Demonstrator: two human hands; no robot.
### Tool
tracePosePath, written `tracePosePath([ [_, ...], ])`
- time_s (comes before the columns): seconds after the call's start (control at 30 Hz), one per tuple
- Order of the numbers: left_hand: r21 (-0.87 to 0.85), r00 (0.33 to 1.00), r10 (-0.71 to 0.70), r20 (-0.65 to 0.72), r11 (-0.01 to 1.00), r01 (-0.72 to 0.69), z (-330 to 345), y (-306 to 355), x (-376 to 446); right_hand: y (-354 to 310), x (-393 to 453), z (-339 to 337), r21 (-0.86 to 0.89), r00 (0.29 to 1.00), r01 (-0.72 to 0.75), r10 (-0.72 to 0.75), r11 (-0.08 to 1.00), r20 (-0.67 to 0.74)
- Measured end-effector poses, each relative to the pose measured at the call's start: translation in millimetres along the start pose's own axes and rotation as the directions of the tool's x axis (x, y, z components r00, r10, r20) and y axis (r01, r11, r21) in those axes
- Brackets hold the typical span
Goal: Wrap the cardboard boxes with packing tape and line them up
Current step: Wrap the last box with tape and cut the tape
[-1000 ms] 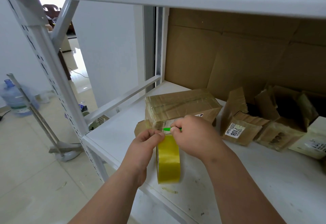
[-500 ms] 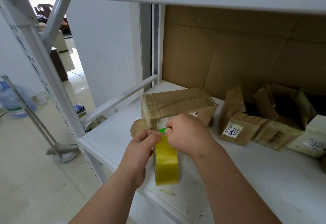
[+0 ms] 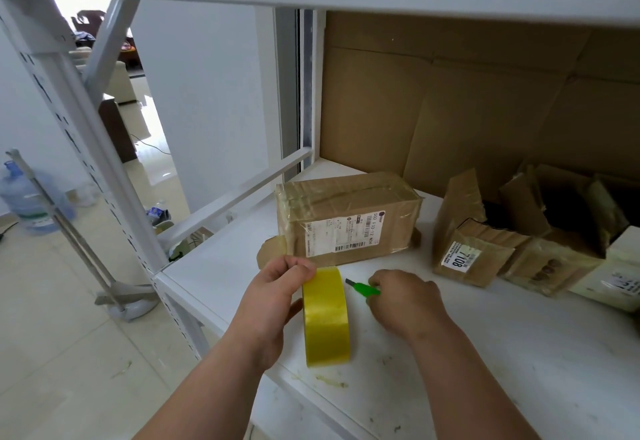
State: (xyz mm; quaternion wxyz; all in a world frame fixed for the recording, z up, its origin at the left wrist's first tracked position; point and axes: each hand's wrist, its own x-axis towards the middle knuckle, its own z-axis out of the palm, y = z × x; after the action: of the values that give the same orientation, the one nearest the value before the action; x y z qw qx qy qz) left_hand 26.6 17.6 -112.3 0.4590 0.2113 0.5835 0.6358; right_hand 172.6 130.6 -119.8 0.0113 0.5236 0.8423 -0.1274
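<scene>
A tape-wrapped cardboard box (image 3: 349, 218) with a white shipping label lies on the white shelf (image 3: 502, 353), near its left end. Just in front of it stands a yellow roll of packing tape (image 3: 325, 318) on edge. My left hand (image 3: 273, 304) grips the roll at its top left. My right hand (image 3: 405, 301) is to the right of the roll and holds a small green cutter (image 3: 363, 288), blade pointing left toward the roll. Both hands are a little in front of the box and apart from it.
Several open, torn cardboard boxes (image 3: 512, 249) crowd the back right of the shelf, one labelled 7108 (image 3: 462, 258). Brown cardboard sheets (image 3: 467, 104) line the back. A white shelf post (image 3: 86, 135) rises at left. On the floor stand a dustpan (image 3: 128, 301) and water jug (image 3: 31, 204).
My right hand has drawn the green cutter away to the right of the roll, uncovering the box's label. My left hand stays on the top of the tape roll.
</scene>
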Motion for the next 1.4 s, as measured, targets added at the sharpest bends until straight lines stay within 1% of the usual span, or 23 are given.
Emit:
tracePosePath([
  [0.1, 0.0, 1.0, 0.0, 0.003, 1.0, 0.0, 1.0, 0.7, -1.2, 1.8, -1.3, 5.9, -0.049, 0.999, -0.01, 0.007, 0.999, -0.046],
  [0.13, 0.002, 1.0, 0.004, 0.005, 1.0, -0.004, 1.2, 1.0, -2.0, 1.1, -0.1, 5.5, -0.025, 0.997, -0.021, 0.018, 0.999, -0.081],
  [0.17, 0.007, 1.0, 0.012, 0.01, 1.0, -0.012, 1.4, 1.5, -3.0, -1.1, -0.5, 2.4, 0.062, 0.992, -0.031, 0.038, 0.998, -0.123],
  [0.2, 0.012, 1.0, 0.021, 0.013, 1.0, -0.021, 1.7, 2.1, -3.8, -4.5, -0.6, -1.6, 0.223, 0.986, -0.031, 0.066, 0.974, -0.15],
  [0.23, 0.018, 0.999, 0.029, 0.014, 0.999, -0.029, 1.7, 2.1, -4.4, -8.6, -1.2, -5.5, 0.427, 0.984, -0.013, 0.088, 0.904, -0.158],
  [0.27, 0.023, 0.999, 0.034, 0.015, 0.999, -0.034, 2.2, 2.6, -5.5, -14.5, -3.7, -9.8, 0.633, 0.986, 0.012, 0.095, 0.774, -0.134],
  [0.3, 0.028, 0.999, 0.04, 0.017, 0.999, -0.04, 2.2, 3.2, -6.5, -22.6, -8.0, -14.4, 0.783, 0.994, 0.009, 0.079, 0.622, -0.074],
  [0.33, 0.033, 0.999, 0.046, 0.02, 0.998, -0.047, 2.5, 4.1, -8.0, -30.1, -11.7, -17.1, 0.861, 0.999, -0.016, 0.049, 0.509, -0.01],
  [0.37, 0.042, 0.998, 0.053, 0.023, 0.998, -0.054, 2.5, 4.7, -9.1, -35.8, -13.4, -17.0, 0.883, 0.999, -0.036, 0.015, 0.468, 0.033],
  [0.4, 0.049, 0.998, 0.061, 0.027, 0.997, -0.062, 2.5, 5.4, -10.5, -40.2, -13.6, -15.3, 0.888, 0.999, -0.044, -0.001, 0.458, 0.05],
  [0.53, 0.112, 0.996, 0.079, 0.035, 0.99, -0.082, 0.8, 6.3, -12.9, -49.4, -12.6, -12.3, 0.928, 0.999, -0.033, 0.035, 0.372, 0.021],
  [0.6, 0.151, 0.996, 0.083, 0.036, 0.985, -0.087, 0.0, 5.7, -13.4, -51.0, -12.3, -12.6, 0.919, 0.999, -0.01, 0.04, 0.395, -0.006],
  [0.67, 0.177, 0.995, 0.09, 0.042, 0.98, -0.096, -0.7, 5.2, -14.1, -53.5, -13.6, -12.0, 0.859, 0.995, 0.056, 0.039, 0.509, -0.088],
  [0.73, 0.193, 0.996, 0.083, 0.043, 0.977, -0.089, -2.2, 6.8, -15.4, -56.2, -15.4, -9.9, 0.743, 0.973, 0.163, 0.021, 0.649, -0.232],
  [0.77, 0.189, 0.996, 0.076, 0.04, 0.979, -0.082, -3.1, 7.6, -15.3, -56.8, -16.6, -8.0, 0.695, 0.951, 0.221, 0.006, 0.684, -0.308],
  [0.83, 0.189, 0.997, 0.067, 0.044, 0.979, -0.074, -4.4, 9.3, -14.4, -58.1, -21.7, -3.8, 0.651, 0.9, 0.325, -0.012, 0.686, -0.436],
  [0.9, 0.2, 0.995, 0.084, 0.057, 0.975, -0.094, -5.0, 11.0, -14.4, -58.3, -25.6, 0.3, 0.646, 0.865, 0.375, 0.0, 0.665, -0.502],
  [1.0, 0.245, 0.991, 0.123, 0.045, 0.961, -0.13, -3.1, 10.2, -14.7, -55.6, -25.5, 0.9, 0.67, 0.888, 0.345, 0.003, 0.658, -0.46],
  [1.07, 0.29, 0.977, 0.211, 0.015, 0.935, -0.206, -0.2, 8.6, -15.0, -53.5, -22.9, -1.8, 0.683, 0.924, 0.292, -0.013, 0.67, -0.382],
  [1.17, 0.432, 0.914, 0.406, -0.027, 0.829, -0.355, 2.8, 7.0, -17.5, -51.3, -24.2, -4.5, 0.723, 0.951, 0.244, -0.013, 0.647, -0.309],
  [1.23, 0.502, 0.877, 0.48, -0.024, 0.764, -0.404, 3.4, 5.7, -19.0, -50.7, -27.5, -3.9, 0.739, 0.952, 0.245, -0.012, 0.627, -0.305],
  [1.3, 0.512, 0.872, 0.488, -0.04, 0.759, -0.402, 3.8, 6.3, -20.2, -50.6, -30.0, -3.9, 0.733, 0.952, 0.254, -0.028, 0.631, -0.306],
  [1.4, 0.528, 0.891, 0.452, -0.042, 0.767, -0.364, 4.1, 7.7, -18.0, -50.4, -31.5, -4.4, 0.712, 0.945, 0.282, -0.057, 0.643, -0.323],
])
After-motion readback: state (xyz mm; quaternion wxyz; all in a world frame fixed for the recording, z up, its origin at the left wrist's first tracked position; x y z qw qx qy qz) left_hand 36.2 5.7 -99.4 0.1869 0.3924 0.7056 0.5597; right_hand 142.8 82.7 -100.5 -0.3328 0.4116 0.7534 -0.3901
